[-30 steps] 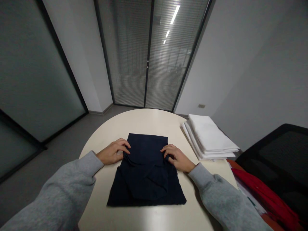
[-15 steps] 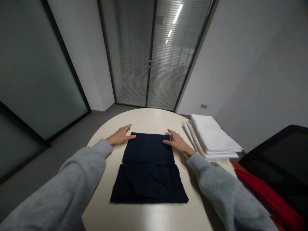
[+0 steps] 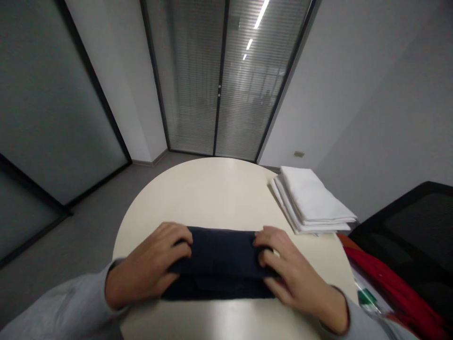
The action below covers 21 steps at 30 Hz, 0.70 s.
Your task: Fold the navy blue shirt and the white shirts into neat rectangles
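Round table (image 3: 219, 193), folded navy cloth (image 3: 223, 252), white cloths (image 3: 313, 197)

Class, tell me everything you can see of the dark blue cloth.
The dark blue cloth looks like plain, matte fabric. It lies folded into a wide strip on the pale table, a lower layer showing along its near side. The left hand holds its left end, the right hand its right.

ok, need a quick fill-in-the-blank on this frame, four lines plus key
1. The cloth between the left hand and the right hand is dark ____.
2. The folded stack on the table is ____ in colour.
3. The hand nearer that stack is the ____ one.
4. The bright fabric beside the black chair is ____.

Missing words: blue; white; right; red.
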Tool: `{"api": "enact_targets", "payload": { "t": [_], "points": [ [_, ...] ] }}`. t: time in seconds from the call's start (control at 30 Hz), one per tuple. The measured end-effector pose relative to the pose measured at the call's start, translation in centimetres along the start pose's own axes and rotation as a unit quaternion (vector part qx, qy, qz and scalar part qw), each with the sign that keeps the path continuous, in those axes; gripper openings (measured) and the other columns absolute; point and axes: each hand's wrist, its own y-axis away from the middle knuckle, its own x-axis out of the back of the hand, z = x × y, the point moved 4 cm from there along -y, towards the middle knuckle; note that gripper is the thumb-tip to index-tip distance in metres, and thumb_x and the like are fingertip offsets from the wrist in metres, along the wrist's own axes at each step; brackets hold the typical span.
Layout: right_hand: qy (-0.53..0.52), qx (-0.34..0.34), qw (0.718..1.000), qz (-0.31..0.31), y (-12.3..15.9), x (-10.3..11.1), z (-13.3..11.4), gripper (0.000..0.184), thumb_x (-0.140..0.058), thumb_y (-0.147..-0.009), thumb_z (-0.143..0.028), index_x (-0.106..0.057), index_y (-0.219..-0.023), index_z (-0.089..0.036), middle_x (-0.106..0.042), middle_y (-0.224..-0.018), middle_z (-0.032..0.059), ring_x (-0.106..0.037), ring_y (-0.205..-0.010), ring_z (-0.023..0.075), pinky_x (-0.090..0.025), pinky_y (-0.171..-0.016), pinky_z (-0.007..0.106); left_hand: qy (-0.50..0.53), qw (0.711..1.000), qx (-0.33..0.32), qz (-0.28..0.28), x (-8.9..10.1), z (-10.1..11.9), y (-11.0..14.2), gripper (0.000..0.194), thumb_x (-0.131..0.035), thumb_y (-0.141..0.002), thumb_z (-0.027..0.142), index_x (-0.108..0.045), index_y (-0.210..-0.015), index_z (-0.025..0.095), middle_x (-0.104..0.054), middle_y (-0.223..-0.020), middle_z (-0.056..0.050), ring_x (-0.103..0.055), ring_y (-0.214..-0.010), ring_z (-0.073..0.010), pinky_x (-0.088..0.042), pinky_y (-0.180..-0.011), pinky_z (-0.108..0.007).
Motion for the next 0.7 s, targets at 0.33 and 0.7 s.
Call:
{"api": "enact_targets", "payload": {
  "t": [0.33, 0.7],
  "points": [
    [0.001, -0.083, 0.997, 0.003, 1.2, -1.4, -2.3, 0.013, -0.063, -0.095, -0.031, -0.067, -0.107, -0.030, -0.063, -0.141, 0.0090, -0.051, -0.139, 0.0335, -0.031, -0.124, 0.063, -0.016, 0.997, 0.050, 0.051, -1.0, 2.2, 0.3, 0.048, -0.050, -0.101, 0.059, -0.060, -0.138, 0.031, -0.061, -0.146, -0.007, -0.053, -0.136, -0.0328, -0.038, -0.118, -0.052],
    [0.040, -0.141, 0.984, -0.101, 0.2, -8.4, 0.1, 0.076, -0.054, -0.101, -0.057, -0.034, -0.162, -0.017, -0.035, -0.167, 0.0138, -0.027, -0.157, 0.0335, -0.019, -0.130, 0.055, -0.100, 0.991, 0.050, -0.067, -9.1, 2.6, -0.7, 0.083, -0.049, -0.097, 0.069, -0.029, -0.166, 0.027, -0.033, -0.169, -0.009, -0.026, -0.156, -0.0375, -0.018, -0.127, -0.060]
  ]
}}
